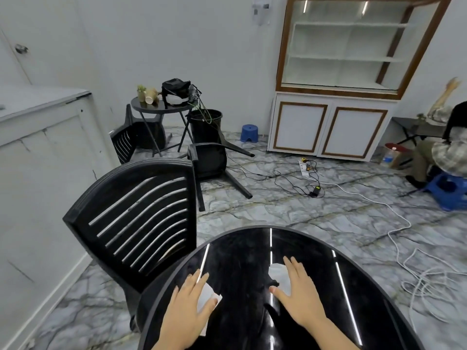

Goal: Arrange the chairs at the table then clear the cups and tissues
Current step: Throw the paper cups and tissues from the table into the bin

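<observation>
- Left hand [190, 303]: palm down, fingers straight and a little spread, pointing away from the body; the bare forearm enters from the bottom edge.
- Right hand [297, 291]: palm down, fingers straight and close together, thumb stretched out to the left; it looks laid flat, though contact is hard to judge.
- The hands lie level, well apart.

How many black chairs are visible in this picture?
3. One chair stands upright beside the near table. Two lie tipped over by the far table: one at its left, one in front. Others may be out of view.
</observation>
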Tool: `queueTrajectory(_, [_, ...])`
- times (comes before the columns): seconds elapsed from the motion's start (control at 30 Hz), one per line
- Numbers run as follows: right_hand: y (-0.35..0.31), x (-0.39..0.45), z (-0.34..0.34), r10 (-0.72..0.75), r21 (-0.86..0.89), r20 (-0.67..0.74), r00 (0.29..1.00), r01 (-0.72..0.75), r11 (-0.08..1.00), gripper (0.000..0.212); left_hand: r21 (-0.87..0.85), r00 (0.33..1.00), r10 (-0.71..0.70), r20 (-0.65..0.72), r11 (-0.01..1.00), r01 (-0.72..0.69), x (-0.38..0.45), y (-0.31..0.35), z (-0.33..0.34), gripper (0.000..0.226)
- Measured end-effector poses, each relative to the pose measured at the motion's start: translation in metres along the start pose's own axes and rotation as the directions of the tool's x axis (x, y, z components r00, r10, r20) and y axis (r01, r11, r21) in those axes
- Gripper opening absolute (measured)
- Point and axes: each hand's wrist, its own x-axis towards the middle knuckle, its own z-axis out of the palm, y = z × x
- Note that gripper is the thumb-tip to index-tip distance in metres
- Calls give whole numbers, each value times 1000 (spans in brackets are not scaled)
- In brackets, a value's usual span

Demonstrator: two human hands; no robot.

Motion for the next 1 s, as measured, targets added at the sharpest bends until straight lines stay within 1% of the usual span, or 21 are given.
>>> queueTrajectory(0.07, [1, 6, 7, 10, -7, 3, 1000, -10, 1000, 83, 8, 999, 33, 14, 999, -33, 3, -3, 7, 99])
queueTrajectory(0.13, [3, 12, 14, 15, -19, -1, 1000, -15, 1000, 83, 5, 998, 58, 16, 998, -58, 7, -3, 15, 85])
queueTrajectory(0.23, [7, 19, 23, 15, -12, 10, 1000, -15, 1000, 77, 11, 995, 89, 37, 996, -89, 10, -5, 26, 70])
queueTrajectory(0.33, [10, 22, 33, 20, -10, 7, 1000, -20, 1000, 69, 123, 992, 121, 25, 985, -123, 12, -9, 36, 61])
queueTrajectory(0.47, [14, 22, 42, 15, 2, -79, 997, -15, 1000, 58, 242, 994, 101, 50, 964, -110, 17, -11, 41, 54])
queueTrajectory(0.63, [20, 24, 47, -1, 12, -90, 996, 2, 1000, 52, 247, 991, 133, 26, 960, -135, 19, -17, 47, 53])
queueTrajectory(0.77, [22, 25, 48, -23, 21, -92, 996, 25, 999, 49, 258, 989, 145, 37, 954, -149, 20, -18, 48, 54])
queueTrajectory(0.9, [22, 24, 48, -33, 26, -89, 995, 35, 999, 48, 198, 984, 176, 15, 964, -175, 19, -17, 47, 66])
queueTrajectory(1.0, [19, 22, 48, -33, 44, -93, 995, 37, 998, 45, 118, 983, 181, 21, 976, -183, 17, -16, 46, 78])
